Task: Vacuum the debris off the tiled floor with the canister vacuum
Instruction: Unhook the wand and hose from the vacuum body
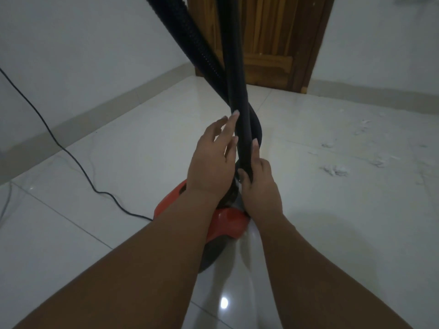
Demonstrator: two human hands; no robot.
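The right hand (259, 184) grasps the black wand (237, 103) low down, steadying it upright; the left hand (213, 157) lies released, fingers (231, 122) spread along it. Below them sits the red canister vacuum (225, 222). White debris (335, 169) lies well right on the tiled floor (118, 150), untouched.

There is only one camera, and it sits up on the person's head. It looks forward and down, so both bare arms reach out from the bottom edge into the middle. The left hand (211, 160) and right hand (257, 186) are very near the lens and look big. The red vacuum (225, 222) lies right below them. Farther off, the view takes in the shiny tiled floor (118, 150), the white walls and a wooden door (268, 39) at the top (straight lines bend a little near the edges, because the lens is wide).
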